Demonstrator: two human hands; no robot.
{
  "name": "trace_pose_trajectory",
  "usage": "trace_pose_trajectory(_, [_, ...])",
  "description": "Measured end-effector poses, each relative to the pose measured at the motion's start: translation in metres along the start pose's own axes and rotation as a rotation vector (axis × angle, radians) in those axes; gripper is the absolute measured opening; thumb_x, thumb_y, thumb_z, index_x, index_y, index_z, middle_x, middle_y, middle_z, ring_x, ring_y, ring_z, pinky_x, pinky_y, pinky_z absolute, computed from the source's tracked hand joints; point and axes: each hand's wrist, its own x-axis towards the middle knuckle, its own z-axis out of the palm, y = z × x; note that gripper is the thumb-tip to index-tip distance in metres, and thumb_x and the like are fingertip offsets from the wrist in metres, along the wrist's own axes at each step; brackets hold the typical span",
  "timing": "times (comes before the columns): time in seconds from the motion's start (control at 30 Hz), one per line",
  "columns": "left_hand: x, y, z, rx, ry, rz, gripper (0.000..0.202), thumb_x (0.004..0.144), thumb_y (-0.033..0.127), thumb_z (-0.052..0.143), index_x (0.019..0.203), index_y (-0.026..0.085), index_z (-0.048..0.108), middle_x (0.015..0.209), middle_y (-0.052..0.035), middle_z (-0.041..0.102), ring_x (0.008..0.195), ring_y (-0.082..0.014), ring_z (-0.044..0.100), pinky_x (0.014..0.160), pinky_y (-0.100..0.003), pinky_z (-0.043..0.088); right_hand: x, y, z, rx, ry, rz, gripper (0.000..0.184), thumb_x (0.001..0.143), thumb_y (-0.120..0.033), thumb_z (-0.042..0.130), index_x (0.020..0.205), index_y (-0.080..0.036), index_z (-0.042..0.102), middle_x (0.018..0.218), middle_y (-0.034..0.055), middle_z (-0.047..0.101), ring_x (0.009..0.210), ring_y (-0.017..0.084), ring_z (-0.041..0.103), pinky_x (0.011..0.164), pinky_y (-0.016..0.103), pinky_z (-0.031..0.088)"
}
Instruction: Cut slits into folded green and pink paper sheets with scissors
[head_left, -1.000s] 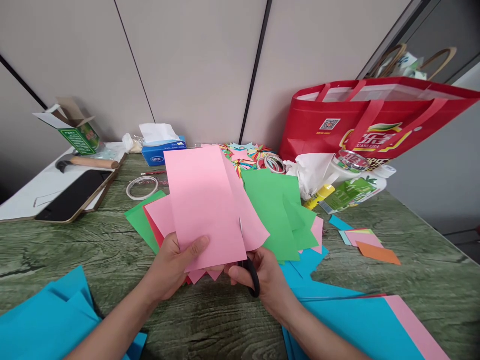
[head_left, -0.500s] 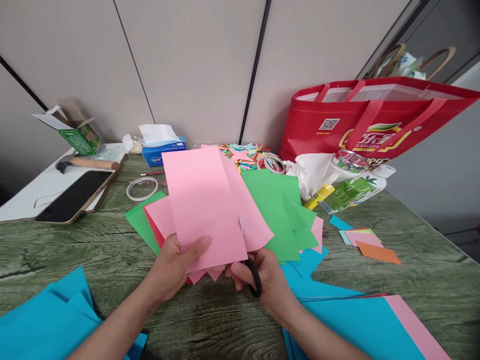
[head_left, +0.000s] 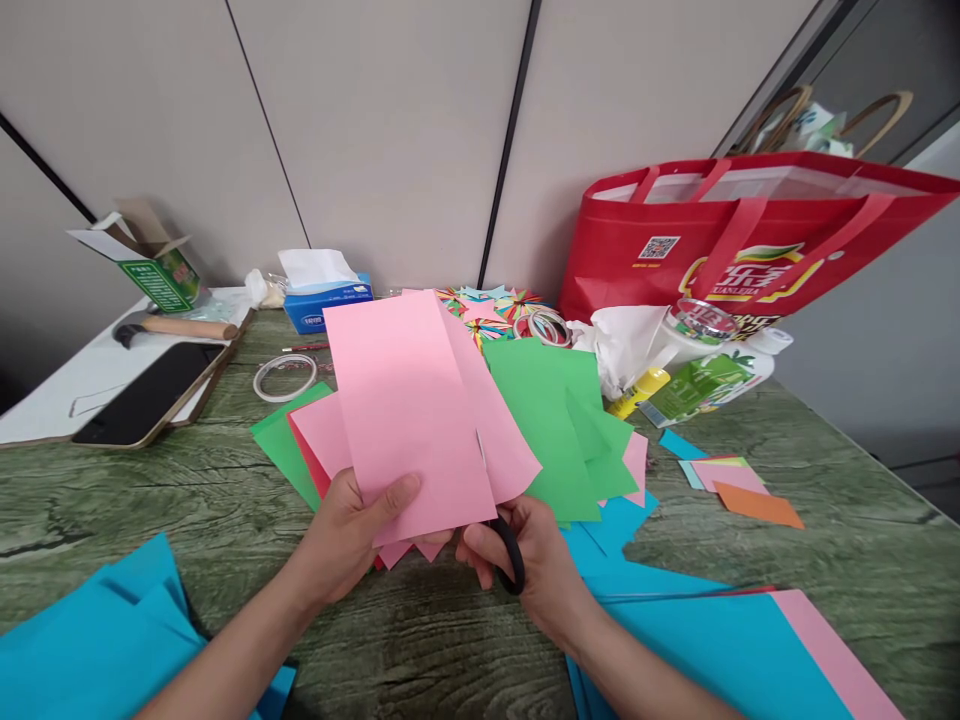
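Observation:
My left hand [head_left: 346, 535] pinches the lower edge of a pink paper sheet [head_left: 409, 410], thumb on top, and holds it tilted up over the table. My right hand [head_left: 529, 560] grips black-handled scissors [head_left: 507, 550], fingers through the loop. The blades are mostly hidden behind the sheet; a thin blade edge shows in the cut running up its right side. A pink strip to the right of the cut hangs slightly apart. Under the sheet lie green paper [head_left: 559, 425] and more pink and red sheets.
Blue paper lies at the lower left [head_left: 90, 640] and lower right [head_left: 712, 640]. A red bag [head_left: 742, 240], a tissue box [head_left: 326, 295], a tape roll [head_left: 285, 375], a phone [head_left: 146, 390], a glue stick [head_left: 637, 393] and small paper scraps [head_left: 739, 490] sit on the green wood-grain table [head_left: 840, 520].
The scissors have cut slightly further up the pink sheet, and the right-hand strip has shifted a little. Both hands stay almost where they were.

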Motion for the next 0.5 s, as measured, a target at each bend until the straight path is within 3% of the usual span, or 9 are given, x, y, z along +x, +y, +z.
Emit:
trace_pose_trajectory(0.2, [-0.001,0.0,0.001,-0.059,0.077,-0.006,0.017,0.07,0.025,0.065,0.082,0.014,0.065,0.074,-0.005,0.069,0.063,-0.0162,0.061,0.058,-0.028,0.051,-0.002,0.003,-0.002,-0.014,0.002,0.007,0.03,0.063,-0.041,0.068,0.064,-0.012,0.058,0.048,-0.0004,0.056,0.03,0.004,0.037,0.031,0.017,0.026])
trace_pose_trajectory(0.3, [-0.001,-0.001,0.001,-0.069,0.099,0.001,0.017,0.069,0.024,0.066,0.083,0.014,0.066,0.078,-0.0055,0.07,0.067,-0.0154,0.061,0.062,-0.026,0.051,-0.002,0.001,-0.001,-0.051,-0.003,0.008,0.033,0.064,-0.042,0.066,0.054,-0.012,0.056,0.044,-0.0009,0.053,0.029,0.003,0.036,0.03,0.017,0.026])
trace_pose_trajectory(0.5, [0.001,0.008,-0.009,-0.08,0.047,-0.033,0.015,0.069,0.02,0.066,0.084,0.015,0.067,0.081,-0.0054,0.071,0.067,-0.0143,0.062,0.062,-0.023,0.051,0.0,-0.004,0.001,-0.105,0.052,0.036,0.026,0.057,-0.035,0.07,0.054,-0.013,0.055,0.044,-0.0009,0.055,0.029,0.005,0.04,0.03,0.018,0.028])
